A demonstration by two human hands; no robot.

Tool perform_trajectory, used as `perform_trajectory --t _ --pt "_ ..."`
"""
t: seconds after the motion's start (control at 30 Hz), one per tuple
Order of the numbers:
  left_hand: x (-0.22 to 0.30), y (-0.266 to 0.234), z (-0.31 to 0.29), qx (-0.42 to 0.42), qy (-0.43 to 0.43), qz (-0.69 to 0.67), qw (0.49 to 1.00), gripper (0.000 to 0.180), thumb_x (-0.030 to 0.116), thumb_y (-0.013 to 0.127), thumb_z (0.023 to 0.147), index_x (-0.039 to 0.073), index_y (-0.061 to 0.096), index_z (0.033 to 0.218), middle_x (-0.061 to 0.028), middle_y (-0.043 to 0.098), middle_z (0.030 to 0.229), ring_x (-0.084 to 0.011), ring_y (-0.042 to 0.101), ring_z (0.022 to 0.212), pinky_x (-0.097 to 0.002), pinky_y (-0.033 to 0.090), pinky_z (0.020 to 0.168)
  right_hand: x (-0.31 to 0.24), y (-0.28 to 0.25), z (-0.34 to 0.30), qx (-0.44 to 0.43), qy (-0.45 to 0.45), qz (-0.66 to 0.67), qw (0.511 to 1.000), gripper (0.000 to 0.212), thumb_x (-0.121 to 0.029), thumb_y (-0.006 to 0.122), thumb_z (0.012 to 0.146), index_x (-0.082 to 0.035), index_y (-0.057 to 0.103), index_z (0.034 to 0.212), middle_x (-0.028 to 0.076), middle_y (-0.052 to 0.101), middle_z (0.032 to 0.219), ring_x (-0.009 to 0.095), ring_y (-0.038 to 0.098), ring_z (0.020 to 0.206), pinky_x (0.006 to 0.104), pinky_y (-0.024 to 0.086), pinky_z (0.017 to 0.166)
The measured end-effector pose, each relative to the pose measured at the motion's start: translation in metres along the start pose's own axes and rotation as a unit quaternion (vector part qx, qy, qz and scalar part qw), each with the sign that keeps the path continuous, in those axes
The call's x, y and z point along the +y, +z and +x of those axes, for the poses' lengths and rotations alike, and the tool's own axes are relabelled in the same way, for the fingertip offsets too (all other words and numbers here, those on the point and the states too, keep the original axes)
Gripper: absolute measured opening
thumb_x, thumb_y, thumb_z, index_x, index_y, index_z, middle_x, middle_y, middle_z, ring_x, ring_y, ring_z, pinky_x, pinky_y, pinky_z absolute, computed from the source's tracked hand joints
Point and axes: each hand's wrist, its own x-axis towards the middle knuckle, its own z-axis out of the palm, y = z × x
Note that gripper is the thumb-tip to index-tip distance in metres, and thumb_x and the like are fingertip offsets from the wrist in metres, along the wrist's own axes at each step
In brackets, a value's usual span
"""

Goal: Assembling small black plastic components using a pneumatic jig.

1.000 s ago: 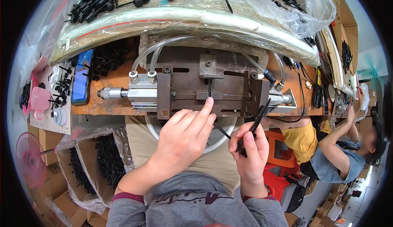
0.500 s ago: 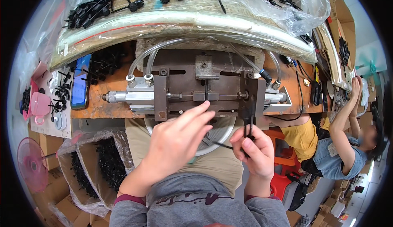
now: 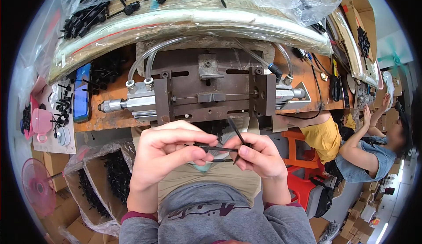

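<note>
Over my lap, my left hand (image 3: pixel 169 151) pinches a thin black plastic rod-shaped part (image 3: pixel 213 148) lying sideways, its far end meeting the fingers of my right hand (image 3: pixel 266 156). Those right fingers are closed on more black plastic rods (image 3: pixel 236 131), one of which points up and away. Just beyond both hands stands a brown metal clamping fixture (image 3: pixel 193 74). At its middle is a small split metal block (image 3: pixel 211 97) with no rod in it. Silver air cylinders flank it, the left one (image 3: pixel 143 101) and the right one (image 3: pixel 285 95).
A plastic-wrapped board (image 3: pixel 189 24) bearing several black parts spans the bench behind the fixture. At left are a blue-screened phone (image 3: pixel 82 94), a pink cup (image 3: pixel 42 121) and a pink fan (image 3: pixel 37 180). Lined boxes (image 3: pixel 94 178) hold black parts. Another person (image 3: pixel 365 160) sits at right.
My left hand has drawn back from the fixture toward my right hand. The black rod that stood in the middle block is out of it. The view has shifted slightly.
</note>
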Motion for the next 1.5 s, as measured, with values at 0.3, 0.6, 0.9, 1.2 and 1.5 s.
perform_trajectory --t 0.3,0.6,0.9,1.2,1.5 --pt "-0.007 -0.016 -0.013 -0.004 0.100 -0.071 0.992 0.036 -0.017 0.076 0.066 -0.012 0.068 0.100 -0.0228 0.064 0.102 -0.0300 0.070 0.088 -0.0332 0.064 0.072 -0.001 -0.002 0.002 0.035 -0.038 0.059 0.997 0.020 -0.013 0.055 0.099 0.004 0.062 0.105 0.001 0.056 0.071 0.004 0.042 0.057 0.0177 0.031 0.050" --pt "-0.016 -0.013 -0.011 0.076 0.259 0.387 0.882 0.043 0.006 0.089 0.056 -0.003 0.071 0.094 -0.0192 0.060 0.118 -0.0199 0.068 0.086 -0.0302 0.056 0.077 -0.021 0.005 0.000 0.259 -0.319 -0.074 0.909 0.022 -0.020 0.045 0.103 -0.001 0.055 0.098 0.007 0.055 0.076 0.007 0.043 0.057 0.0191 0.033 0.050" --pt "-0.050 0.008 0.007 0.109 0.320 0.484 0.807 0.032 0.002 0.082 0.062 -0.002 0.072 0.092 -0.0163 0.066 0.114 -0.0208 0.067 0.079 -0.0305 0.057 0.068 -0.089 -0.014 0.045 0.209 -0.479 -0.235 0.820 0.034 -0.017 0.042 0.104 0.011 0.055 0.120 0.019 0.063 0.109 0.016 0.057 0.083 0.0255 0.047 0.076" --pt "-0.064 0.013 0.020 0.094 0.321 0.627 0.703 0.031 0.008 0.082 0.062 0.003 0.071 0.091 -0.0136 0.069 0.115 -0.0232 0.068 0.077 -0.0299 0.055 0.069 -0.059 0.000 0.035 0.202 -0.428 -0.271 0.838 0.031 -0.013 0.043 0.102 0.010 0.055 0.120 0.026 0.061 0.120 0.026 0.066 0.096 0.0304 0.053 0.083" --pt "-0.054 0.015 0.026 0.088 0.300 0.657 0.686 0.022 0.011 0.078 0.066 0.003 0.071 0.085 -0.0098 0.069 0.115 -0.0155 0.061 0.061 -0.0260 0.049 0.061 -0.039 0.003 0.027 0.230 -0.420 -0.249 0.842 0.031 -0.013 0.045 0.102 0.009 0.054 0.121 0.028 0.059 0.123 0.032 0.067 0.102 0.0343 0.055 0.086"
